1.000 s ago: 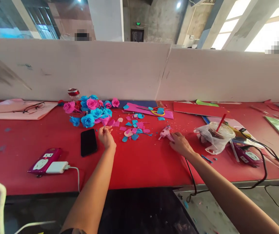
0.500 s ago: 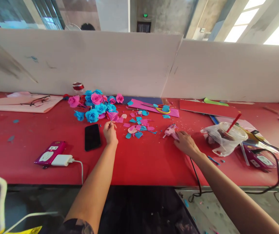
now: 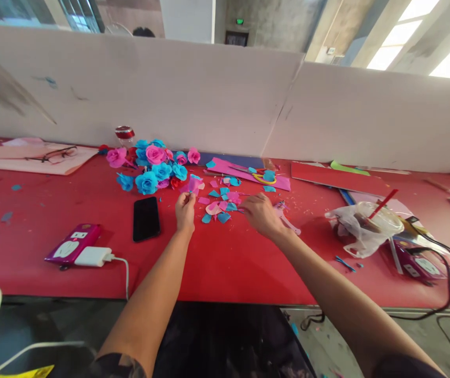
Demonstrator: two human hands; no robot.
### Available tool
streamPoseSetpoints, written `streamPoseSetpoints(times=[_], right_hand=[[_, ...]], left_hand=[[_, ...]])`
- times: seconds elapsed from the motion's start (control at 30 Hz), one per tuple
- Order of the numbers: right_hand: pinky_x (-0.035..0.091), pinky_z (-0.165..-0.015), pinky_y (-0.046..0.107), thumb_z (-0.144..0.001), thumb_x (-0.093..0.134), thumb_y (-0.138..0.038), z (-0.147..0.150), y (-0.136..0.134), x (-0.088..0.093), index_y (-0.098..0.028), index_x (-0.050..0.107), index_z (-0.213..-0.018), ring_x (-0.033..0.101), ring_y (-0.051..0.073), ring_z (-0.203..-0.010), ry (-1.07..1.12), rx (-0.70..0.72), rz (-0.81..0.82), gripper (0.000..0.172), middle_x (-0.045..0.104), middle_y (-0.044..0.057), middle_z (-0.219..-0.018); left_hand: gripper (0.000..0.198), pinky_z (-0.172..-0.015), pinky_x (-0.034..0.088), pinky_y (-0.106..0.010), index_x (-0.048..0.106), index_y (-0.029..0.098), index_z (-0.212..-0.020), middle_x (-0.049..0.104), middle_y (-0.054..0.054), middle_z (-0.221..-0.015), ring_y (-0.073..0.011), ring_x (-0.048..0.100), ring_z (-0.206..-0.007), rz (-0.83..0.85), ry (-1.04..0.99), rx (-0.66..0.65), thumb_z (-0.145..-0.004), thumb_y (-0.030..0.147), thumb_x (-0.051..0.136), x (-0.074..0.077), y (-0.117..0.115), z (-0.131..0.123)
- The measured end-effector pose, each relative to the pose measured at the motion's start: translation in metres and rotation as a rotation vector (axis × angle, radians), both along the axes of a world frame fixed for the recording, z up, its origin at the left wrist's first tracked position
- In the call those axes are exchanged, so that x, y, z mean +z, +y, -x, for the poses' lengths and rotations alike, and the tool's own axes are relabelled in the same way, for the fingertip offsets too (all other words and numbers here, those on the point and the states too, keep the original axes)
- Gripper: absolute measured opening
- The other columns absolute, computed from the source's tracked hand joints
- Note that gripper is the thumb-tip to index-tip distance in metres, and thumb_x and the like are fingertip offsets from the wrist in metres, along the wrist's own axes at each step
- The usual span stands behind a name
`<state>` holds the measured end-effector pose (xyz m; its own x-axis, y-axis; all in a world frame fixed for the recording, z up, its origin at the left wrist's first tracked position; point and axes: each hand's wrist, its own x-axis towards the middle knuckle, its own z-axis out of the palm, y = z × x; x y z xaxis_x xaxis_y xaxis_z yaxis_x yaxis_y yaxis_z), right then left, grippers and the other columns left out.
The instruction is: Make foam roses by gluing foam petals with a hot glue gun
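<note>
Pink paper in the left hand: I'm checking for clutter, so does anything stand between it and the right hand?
Only low clutter: pink and blue scraps lie on the table between the pink paper in the left hand and the right hand. Nothing tall is visible there.

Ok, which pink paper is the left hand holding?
The pink piece pinched in the left hand, beside the flower cluster; the loose pink scraps lie on the red table.
</note>
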<state>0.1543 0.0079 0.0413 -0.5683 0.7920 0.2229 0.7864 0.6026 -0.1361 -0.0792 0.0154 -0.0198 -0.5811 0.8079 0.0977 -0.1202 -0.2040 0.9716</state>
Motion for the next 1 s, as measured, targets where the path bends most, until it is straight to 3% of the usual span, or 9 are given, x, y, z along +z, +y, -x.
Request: streamPoseSetpoints(times=[0.13,0.23,0.37,0.5,0.67,0.8,0.9,1.0], right_hand=[[0.031,-0.083,0.035,-0.088,0.053,-0.015,0.057,0.037,-0.006,-0.023,0.073,-0.099,0.048,0.024,-0.105,-0.108,0.084,0.112,0.024,0.067,0.008,-0.106],[0.028,-0.08,0.035,-0.084,0.061,-0.017,0.073,0.052,-0.019,-0.023,0.073,-0.091,0.046,0.025,-0.105,-0.153,0.113,0.146,0.015,0.067,0.007,-0.104],[0.027,-0.08,0.034,-0.085,0.059,-0.017,0.073,0.056,-0.031,-0.023,0.071,-0.085,0.045,0.024,-0.105,-0.166,0.165,0.139,0.013,0.066,0.006,-0.102],[0.027,-0.079,0.032,-0.089,0.055,-0.019,0.071,0.059,-0.03,-0.022,0.067,-0.091,0.046,0.023,-0.105,-0.133,0.158,0.108,0.013,0.066,0.006,-0.103],[0.03,-0.085,0.032,-0.094,0.043,-0.018,0.056,0.073,-0.007,-0.018,0.064,-0.103,0.049,0.019,-0.102,-0.088,0.095,0.047,0.023,0.067,0.007,-0.104],[0.029,-0.089,0.042,-0.085,0.044,-0.004,0.041,0.077,0.011,-0.014,0.069,-0.091,0.049,0.027,-0.106,-0.155,-0.038,0.058,0.028,0.068,0.014,-0.096],[0.031,-0.087,0.047,-0.082,0.049,-0.007,0.052,0.069,0.008,-0.013,0.07,-0.088,0.047,0.034,-0.109,-0.179,-0.141,0.117,0.023,0.067,0.018,-0.098],[0.036,-0.082,0.042,-0.079,0.061,-0.025,0.077,0.058,-0.005,-0.021,0.068,-0.103,0.051,0.033,-0.107,-0.176,-0.126,0.238,0.025,0.068,0.012,-0.101]], left_hand=[[0.023,-0.043,0.018,-0.022,0.053,0.019,-0.071,0.035,0.006,-0.057,-0.0071,0.025,-0.047,0.019,-0.051,0.005,-0.074,0.039,0.063,-0.003,0.003,0.007],[0.029,-0.042,0.013,-0.023,0.054,0.019,-0.07,0.027,0.007,-0.053,-0.0076,0.02,-0.046,0.016,-0.076,-0.021,-0.079,0.046,0.056,-0.008,0.007,0.011],[0.033,-0.042,0.014,-0.023,0.055,0.019,-0.072,0.026,0.007,-0.054,-0.0079,0.02,-0.046,-0.023,-0.041,-0.076,-0.082,0.05,0.054,-0.014,0.012,0.01],[0.036,-0.044,0.021,-0.022,0.056,0.019,-0.071,0.032,0.005,-0.055,-0.0087,0.027,-0.049,-0.034,0.043,-0.076,-0.083,0.053,0.053,-0.013,0.013,0.006],[0.036,-0.043,0.022,-0.021,0.057,0.019,-0.071,0.033,0.005,-0.055,-0.0089,0.028,-0.049,-0.023,0.038,-0.083,-0.084,0.052,0.054,-0.011,0.01,0.004],[0.034,-0.043,0.021,-0.021,0.054,0.019,-0.069,0.034,0.005,-0.055,-0.0084,0.028,-0.048,0.001,0.032,-0.063,-0.084,0.049,0.054,-0.013,0.011,0.005],[0.033,-0.044,0.021,-0.021,0.053,0.019,-0.069,0.033,0.005,-0.054,-0.0084,0.027,-0.048,0.006,0.042,-0.019,-0.086,0.047,0.052,-0.015,0.012,0.007],[0.032,-0.045,0.023,-0.022,0.054,0.019,-0.07,0.034,0.005,-0.055,-0.0091,0.029,-0.049,0.016,0.062,0.044,-0.087,0.047,0.05,-0.016,0.013,0.008]])
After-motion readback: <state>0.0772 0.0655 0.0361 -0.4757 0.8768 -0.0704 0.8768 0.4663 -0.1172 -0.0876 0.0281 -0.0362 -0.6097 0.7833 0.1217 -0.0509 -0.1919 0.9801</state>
